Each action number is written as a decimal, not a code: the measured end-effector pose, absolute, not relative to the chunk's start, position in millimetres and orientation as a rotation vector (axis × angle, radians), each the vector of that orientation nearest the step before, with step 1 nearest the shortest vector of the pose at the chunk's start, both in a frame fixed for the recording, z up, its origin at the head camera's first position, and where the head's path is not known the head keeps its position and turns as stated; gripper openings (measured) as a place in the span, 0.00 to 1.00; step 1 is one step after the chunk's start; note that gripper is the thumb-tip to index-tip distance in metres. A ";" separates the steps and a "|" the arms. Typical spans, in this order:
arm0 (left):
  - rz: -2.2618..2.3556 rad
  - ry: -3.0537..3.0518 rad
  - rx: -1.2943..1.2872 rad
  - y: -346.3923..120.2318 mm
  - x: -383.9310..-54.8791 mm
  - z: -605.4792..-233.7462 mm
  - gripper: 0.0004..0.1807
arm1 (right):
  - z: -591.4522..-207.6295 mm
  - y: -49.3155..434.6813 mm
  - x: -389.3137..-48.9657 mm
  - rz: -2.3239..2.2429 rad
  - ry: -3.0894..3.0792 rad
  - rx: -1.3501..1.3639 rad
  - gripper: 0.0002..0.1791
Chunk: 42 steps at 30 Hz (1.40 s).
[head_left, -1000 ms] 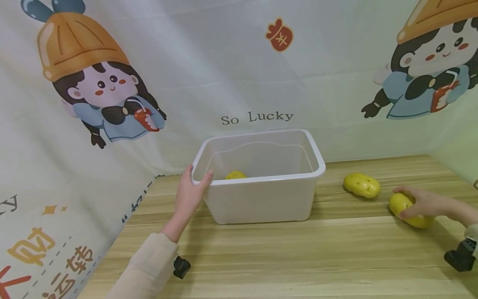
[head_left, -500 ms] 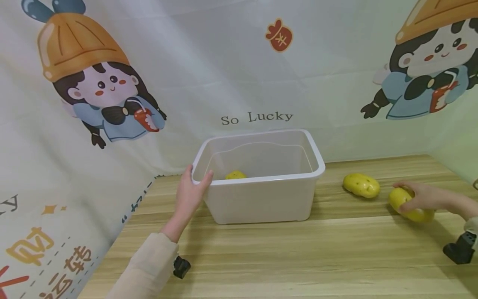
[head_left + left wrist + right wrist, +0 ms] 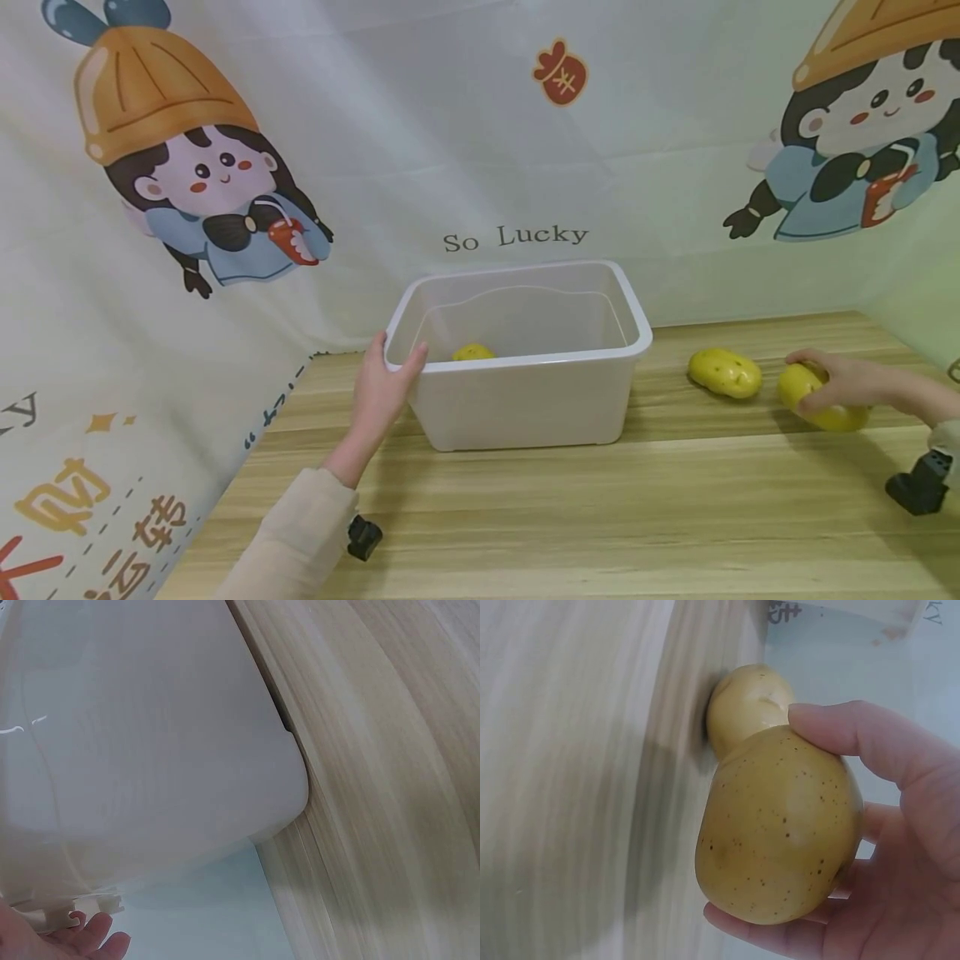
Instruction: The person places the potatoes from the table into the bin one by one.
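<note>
A white plastic bin (image 3: 525,408) stands near the back of the table, its top uncovered. My left hand (image 3: 378,387) grips its rim at the front left corner; in the left wrist view fingertips (image 3: 97,930) show below the bin's wall. One yellow potato (image 3: 473,352) lies inside, mostly hidden by the front wall. Off to the right, my right hand (image 3: 855,385) holds a speckled potato (image 3: 780,832) between thumb and fingers, with a shadow on the wood below it. Another potato (image 3: 725,373) lies on the table between the bin and that hand.
The wooden table (image 3: 570,517) extends in front of the bin. Behind it hangs a pale printed cloth (image 3: 450,150), close to the bin's back. A black wrist device (image 3: 365,537) sits under the left sleeve and another (image 3: 921,483) under the right.
My right hand and the potato it holds have risen slightly, moving a little away from me and to the left. My left hand and the bin have stayed put.
</note>
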<state>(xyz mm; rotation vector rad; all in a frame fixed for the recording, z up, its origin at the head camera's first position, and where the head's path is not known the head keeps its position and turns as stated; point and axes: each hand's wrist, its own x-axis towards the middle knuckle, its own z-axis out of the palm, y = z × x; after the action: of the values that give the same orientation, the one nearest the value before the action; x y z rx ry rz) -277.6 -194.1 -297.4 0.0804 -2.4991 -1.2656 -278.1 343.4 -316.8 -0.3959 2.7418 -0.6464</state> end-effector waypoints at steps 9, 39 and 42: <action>-1.261 -2.487 0.065 -194.8 -277.2 -298.3 0.43 | -307.1 334.8 -287.4 -0.585 2.793 -0.431 0.42; -1.265 -2.478 0.066 -194.2 -277.9 -298.1 0.43 | -250.2 290.2 -305.6 -0.627 2.766 -0.468 0.42; -1.262 -2.481 0.067 -194.1 -277.5 -297.8 0.43 | -243.1 285.3 -307.6 -0.626 2.768 -0.480 0.42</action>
<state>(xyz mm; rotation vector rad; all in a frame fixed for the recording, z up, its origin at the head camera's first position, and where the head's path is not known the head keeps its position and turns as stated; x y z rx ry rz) -277.5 -194.1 -297.8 0.0667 -2.4806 -1.2623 -307.6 285.3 -243.1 -0.4805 2.7682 -0.6261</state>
